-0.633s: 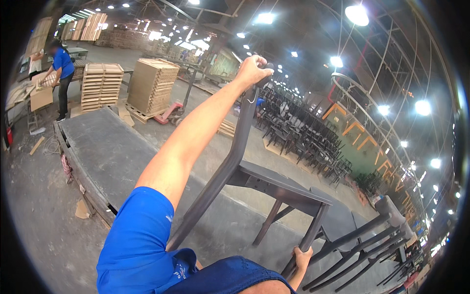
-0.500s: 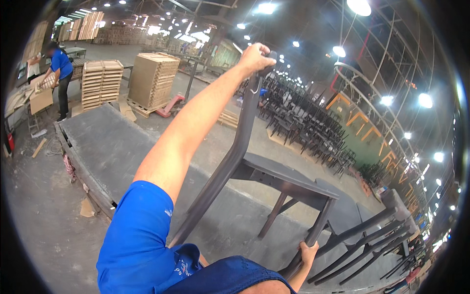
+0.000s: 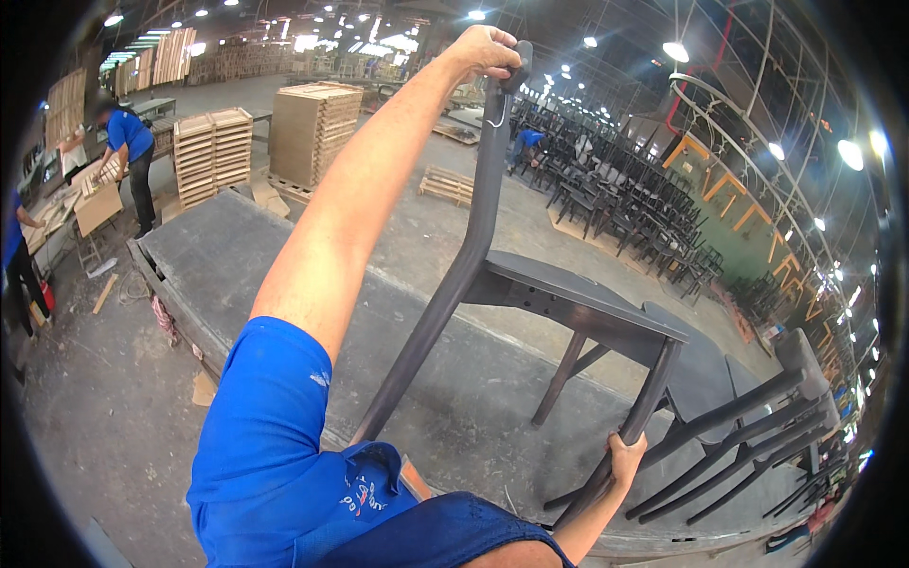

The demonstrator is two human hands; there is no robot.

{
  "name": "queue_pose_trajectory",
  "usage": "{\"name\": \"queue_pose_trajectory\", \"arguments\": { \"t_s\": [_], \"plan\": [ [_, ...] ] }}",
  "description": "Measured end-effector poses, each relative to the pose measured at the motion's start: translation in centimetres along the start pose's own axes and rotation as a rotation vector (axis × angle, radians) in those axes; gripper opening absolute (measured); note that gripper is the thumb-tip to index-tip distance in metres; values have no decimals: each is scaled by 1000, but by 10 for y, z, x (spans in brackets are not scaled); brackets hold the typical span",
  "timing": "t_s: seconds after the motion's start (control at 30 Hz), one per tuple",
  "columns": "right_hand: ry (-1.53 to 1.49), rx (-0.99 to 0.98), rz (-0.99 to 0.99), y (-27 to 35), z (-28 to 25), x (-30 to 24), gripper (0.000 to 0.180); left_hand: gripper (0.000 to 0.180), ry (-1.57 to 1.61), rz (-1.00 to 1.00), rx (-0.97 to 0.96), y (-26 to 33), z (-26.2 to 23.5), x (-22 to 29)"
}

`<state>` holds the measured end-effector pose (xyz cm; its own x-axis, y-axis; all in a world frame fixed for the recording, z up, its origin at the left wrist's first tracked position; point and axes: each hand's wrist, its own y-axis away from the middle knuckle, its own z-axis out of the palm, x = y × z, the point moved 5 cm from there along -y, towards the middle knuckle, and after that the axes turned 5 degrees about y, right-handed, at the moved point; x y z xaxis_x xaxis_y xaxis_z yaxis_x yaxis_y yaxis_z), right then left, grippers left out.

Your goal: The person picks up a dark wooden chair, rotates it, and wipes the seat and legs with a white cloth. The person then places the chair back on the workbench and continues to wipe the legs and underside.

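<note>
A dark grey wooden chair (image 3: 578, 305) stands in front of me on a long grey table (image 3: 398, 417). My left hand (image 3: 486, 52) reaches up and grips the top end of its back post, fingers curled over it. Lower down on the right, my right hand (image 3: 626, 458) is wrapped round one of the chair's front legs. The seat is seen nearly edge-on, with small holes in the rail below it. Close behind, to the right, more dark chairs (image 3: 729, 445) stand in a row along the table.
Stacks of wooden frames (image 3: 213, 156) and a tall stack of brown panels (image 3: 312, 133) stand at the far left. A co-worker in blue (image 3: 133, 156) bends over a bench there. Many dark chairs (image 3: 625, 189) crowd the floor at the far right.
My view has shifted, so the scene sits lower and further right at the right side. Both hands keep their hold on the chair. Another person now shows at the left edge.
</note>
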<state>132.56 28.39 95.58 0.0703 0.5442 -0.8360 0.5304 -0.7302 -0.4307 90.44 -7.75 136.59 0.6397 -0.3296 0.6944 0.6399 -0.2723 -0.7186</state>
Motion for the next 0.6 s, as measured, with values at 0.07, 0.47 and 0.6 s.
{"name": "queue_pose_trajectory", "arguments": {
  "t_s": [0.07,0.47,0.6],
  "plan": [
    [-2,-7,13,0,1,-1,18,52,-41,-17,-33,-1,-1,0],
    [11,-23,1,0,2,-7,20,52,-86,17,-48,-2,-4,0],
    [-12,-29,-21,1,3,-8,21,43,-109,35,45,-3,-4,5]
  ]
}}
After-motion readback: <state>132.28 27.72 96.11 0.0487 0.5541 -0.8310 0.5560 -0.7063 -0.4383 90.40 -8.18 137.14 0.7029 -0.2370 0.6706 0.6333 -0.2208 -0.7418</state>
